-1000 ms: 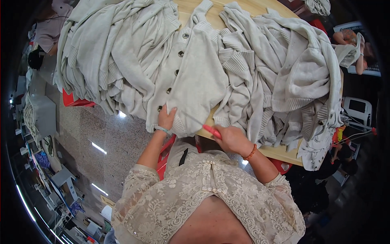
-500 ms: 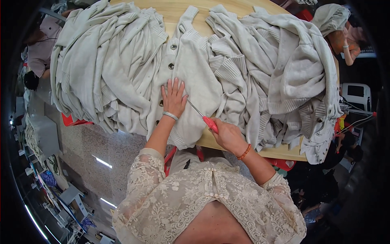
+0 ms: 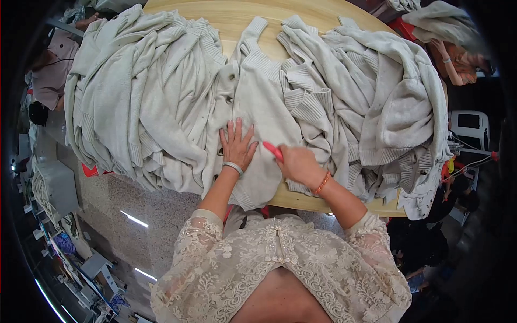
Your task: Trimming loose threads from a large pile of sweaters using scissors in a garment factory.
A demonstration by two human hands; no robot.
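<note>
The left hand [image 3: 237,144] lies flat and open on the cardigan [image 3: 258,107] to hold it smooth, while the right hand [image 3: 298,164], at its 3 o'clock, grasps a red tool [image 3: 272,151].

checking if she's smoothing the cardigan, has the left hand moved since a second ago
Yes. The left hand has slid up the cardigan, from its lower hem near the table edge to beside the buttons, flat on the knit.
</note>
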